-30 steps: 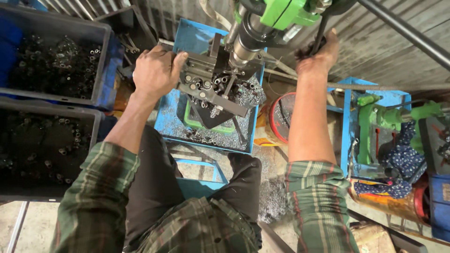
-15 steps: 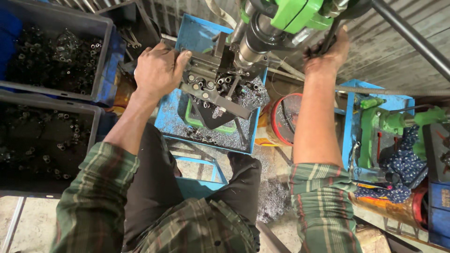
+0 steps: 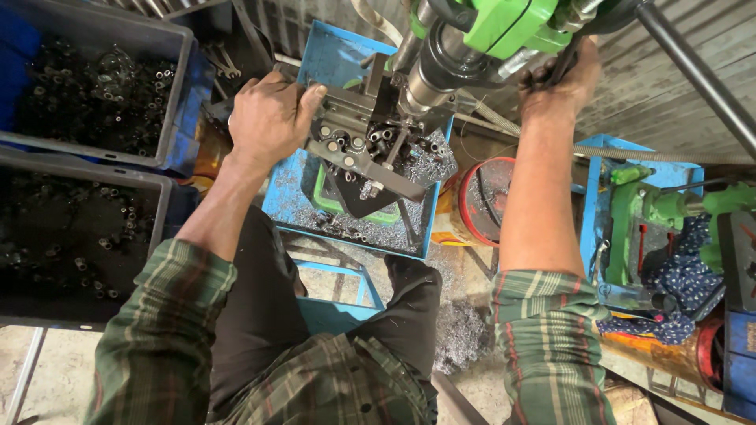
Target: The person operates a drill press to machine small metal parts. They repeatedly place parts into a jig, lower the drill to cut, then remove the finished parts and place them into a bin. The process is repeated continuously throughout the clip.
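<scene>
Hands are both busy at a green drill press [image 3: 504,24] that stands over a blue tray [image 3: 331,47] full of metal shavings. The left hand [image 3: 268,118] lies flat and curled over the left end of the metal clamping fixture [image 3: 362,149], fingers [image 3: 311,94] wrapped on its upper edge and pressing it down; it pinches nothing small that I can see. The fixture sits in the middle of the tray, directly under the spindle [image 3: 437,71], and its long axis runs slanted from the far left side toward the near right corner of the tray. Several small metal tubes [image 3: 378,135] stand in it, just right of the left hand. The right hand [image 3: 563,75] is raised higher and farther away, closed tight around the dark feed lever [image 3: 579,39] at the right side of the machine head, forearm almost straight. So the left hand is the nearer one to the fixture, touching it, and the right hand is apart from it. Two dark crates [image 3: 87,157] with many small parts stand at the left of the person, and a red round container [image 3: 484,201] is just beside the right edge of the tray.
</scene>
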Tool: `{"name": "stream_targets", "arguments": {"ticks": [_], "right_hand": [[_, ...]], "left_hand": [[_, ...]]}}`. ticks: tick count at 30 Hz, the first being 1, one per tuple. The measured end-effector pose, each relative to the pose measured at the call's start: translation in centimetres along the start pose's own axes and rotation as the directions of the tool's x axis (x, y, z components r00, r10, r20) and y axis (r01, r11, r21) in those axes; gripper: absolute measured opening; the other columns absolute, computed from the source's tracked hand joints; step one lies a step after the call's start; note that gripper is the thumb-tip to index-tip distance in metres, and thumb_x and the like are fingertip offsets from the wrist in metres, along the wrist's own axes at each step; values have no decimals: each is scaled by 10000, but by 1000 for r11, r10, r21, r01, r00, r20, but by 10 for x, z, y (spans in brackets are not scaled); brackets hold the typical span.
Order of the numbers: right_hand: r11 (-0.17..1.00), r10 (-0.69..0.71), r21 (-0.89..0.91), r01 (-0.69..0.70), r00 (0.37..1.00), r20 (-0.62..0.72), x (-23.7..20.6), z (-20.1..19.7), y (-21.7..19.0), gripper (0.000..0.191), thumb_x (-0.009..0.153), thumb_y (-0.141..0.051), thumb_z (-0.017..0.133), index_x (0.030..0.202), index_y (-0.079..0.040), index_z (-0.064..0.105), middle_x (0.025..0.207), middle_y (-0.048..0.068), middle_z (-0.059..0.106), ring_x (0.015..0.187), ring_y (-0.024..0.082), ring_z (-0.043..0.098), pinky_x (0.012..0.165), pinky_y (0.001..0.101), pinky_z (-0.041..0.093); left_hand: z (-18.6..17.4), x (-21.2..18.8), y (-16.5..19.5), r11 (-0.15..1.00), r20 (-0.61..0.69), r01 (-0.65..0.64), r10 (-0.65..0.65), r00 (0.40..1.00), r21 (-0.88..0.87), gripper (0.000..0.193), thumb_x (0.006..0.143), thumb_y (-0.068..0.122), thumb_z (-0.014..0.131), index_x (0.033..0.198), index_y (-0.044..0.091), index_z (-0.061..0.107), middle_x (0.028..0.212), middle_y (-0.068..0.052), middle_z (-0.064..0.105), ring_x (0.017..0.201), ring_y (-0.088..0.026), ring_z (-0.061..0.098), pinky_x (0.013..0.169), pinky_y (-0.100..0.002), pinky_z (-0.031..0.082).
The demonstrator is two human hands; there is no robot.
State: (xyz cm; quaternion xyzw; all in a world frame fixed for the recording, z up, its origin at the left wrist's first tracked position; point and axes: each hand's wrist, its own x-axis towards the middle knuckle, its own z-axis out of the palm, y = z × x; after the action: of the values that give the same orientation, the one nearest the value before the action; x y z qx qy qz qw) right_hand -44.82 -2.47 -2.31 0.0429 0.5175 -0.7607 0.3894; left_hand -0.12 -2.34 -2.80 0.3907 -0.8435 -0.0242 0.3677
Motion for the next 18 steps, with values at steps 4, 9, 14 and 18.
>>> {"name": "stream_targets", "arguments": {"ticks": [4, 9, 14, 18], "right_hand": [[999, -19, 37, 19, 1000, -2, 2, 2, 1, 416, 886, -450, 675, 725, -93, 537, 565, 28, 452, 484, 192, 437, 546, 422, 429], [996, 66, 47, -71, 992, 106, 9, 7, -5, 354, 871, -396, 701, 732, -106, 554, 552, 8, 402, 471, 172, 387, 521, 375, 348], [998, 12, 56, -29, 956, 292, 8, 10, -5, 333, 907, -424, 657, 831, -100, 642, 633, 8, 553, 494, 153, 433, 497, 329, 354], [951, -4, 294, -92, 951, 308, 8, 26, -6, 413, 975, -359, 452, 1096, -12, 640, 957, 142, 717, 808, 306, 722, 729, 486, 635]], "left_hand": [[0, 1, 0, 1000, 10, 16, -16, 1000, 9, 474, 1109, 365, 646, 761, 45, 680, 691, -123, 598, 703, -330, 621, 677, -476, 484], [2, 2, -1, 999, 10, 16, -17, 1000, 34, 482, 1102, 378, 646, 754, 47, 679, 706, -126, 599, 695, -334, 621, 678, -474, 490], [2, 2, -2, 999, 2, 16, -16, 1000, 40, 468, 1101, 373, 663, 761, 52, 687, 714, -118, 606, 690, -324, 624, 667, -467, 492], [5, 6, -5, 1000, -7, 20, -20, 1000, 21, 467, 1088, 361, 680, 740, 50, 684, 692, -113, 606, 685, -322, 621, 662, -464, 495]]}}
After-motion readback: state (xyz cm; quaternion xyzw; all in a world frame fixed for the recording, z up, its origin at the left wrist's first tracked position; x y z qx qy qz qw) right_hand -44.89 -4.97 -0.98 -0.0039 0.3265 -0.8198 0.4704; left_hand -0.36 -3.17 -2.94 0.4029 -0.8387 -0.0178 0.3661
